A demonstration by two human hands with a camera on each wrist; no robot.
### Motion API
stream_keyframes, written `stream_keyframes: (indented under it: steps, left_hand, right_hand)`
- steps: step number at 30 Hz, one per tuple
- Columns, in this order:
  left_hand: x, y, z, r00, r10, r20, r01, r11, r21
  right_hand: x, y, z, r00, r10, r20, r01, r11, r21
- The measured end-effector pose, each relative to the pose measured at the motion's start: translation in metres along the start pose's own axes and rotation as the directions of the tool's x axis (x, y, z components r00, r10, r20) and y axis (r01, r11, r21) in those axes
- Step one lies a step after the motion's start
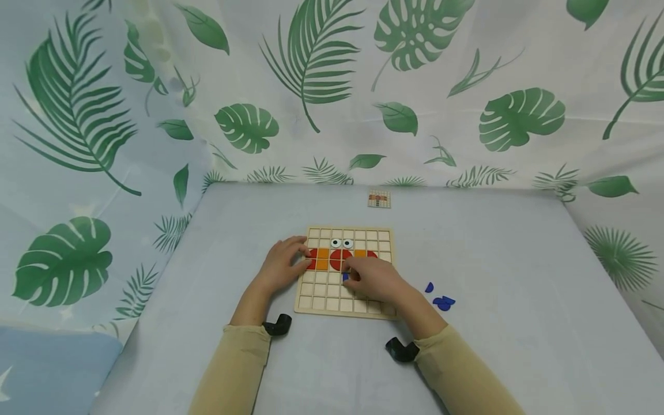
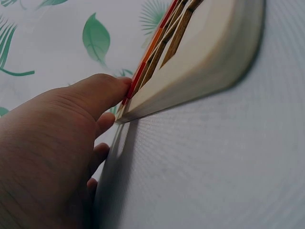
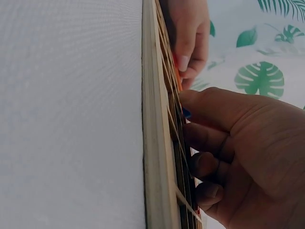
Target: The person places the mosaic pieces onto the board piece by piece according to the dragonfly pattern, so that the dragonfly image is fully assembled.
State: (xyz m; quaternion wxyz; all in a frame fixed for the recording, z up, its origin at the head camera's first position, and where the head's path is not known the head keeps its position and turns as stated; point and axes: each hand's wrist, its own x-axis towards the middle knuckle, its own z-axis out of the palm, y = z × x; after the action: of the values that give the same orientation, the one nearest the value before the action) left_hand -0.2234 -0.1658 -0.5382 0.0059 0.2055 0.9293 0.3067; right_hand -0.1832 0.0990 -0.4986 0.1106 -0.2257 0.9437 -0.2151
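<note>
Blue piece (image 1: 345,277) sits under right hand (image 1: 374,280) fingers (image 1: 354,266) on grid board (image 1: 324,294).

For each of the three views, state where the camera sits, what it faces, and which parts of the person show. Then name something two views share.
Head: above, looking forward and down at the grid board on the table; both hands, left hand and right hand, and sleeves show.
Left wrist: low at table level, facing the board's edge; the left hand's thumb touches it.
Right wrist: low beside the board, facing along it; the right hand's curled fingers show.
Shared: all views show the board; the right wrist view also shows the left hand.
</note>
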Motion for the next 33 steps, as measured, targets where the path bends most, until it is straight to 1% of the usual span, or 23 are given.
stream_keyframes:
  steps: [10, 16, 20, 26, 33]
  left_hand:
    - [0.0002, -0.0002, 0.0, 1.0, -0.005, -0.002, 0.005, 1.0, -0.004]
    - [0.0005, -0.0011, 0.001, 1.0, -0.011, 0.0, 0.011, 1.0, 0.002]
    - [0.0011, -0.0006, 0.001, 1.0, -0.018, 0.007, 0.018, 1.0, 0.01]
    - [0.0012, 0.0001, 0.0006, 1.0, -0.009, -0.003, 0.009, 1.0, 0.007]
    - [0.0018, 0.0004, 0.0009, 1.0, -0.012, -0.001, 0.012, 1.0, 0.014]
  right_hand:
    - [0.0006, 0.0002, 0.0017, 1.0, 0.007, -0.007, -0.007, 1.0, -0.005]
    - [0.0008, 0.0005, 0.0016, 1.0, 0.022, -0.011, -0.022, 1.0, 0.014]
    - [0.0007, 0.0013, 0.0019, 1.0, 0.014, -0.019, -0.014, 1.0, 0.007]
    - [0.0007, 0.0025, 0.0031, 1.0, 0.002, -0.03, -0.002, 1.0, -0.005]
    - [0.0021, 0.0027, 0.0055, 1.0, 0.007, -0.029, -0.007, 1.0, -0.003]
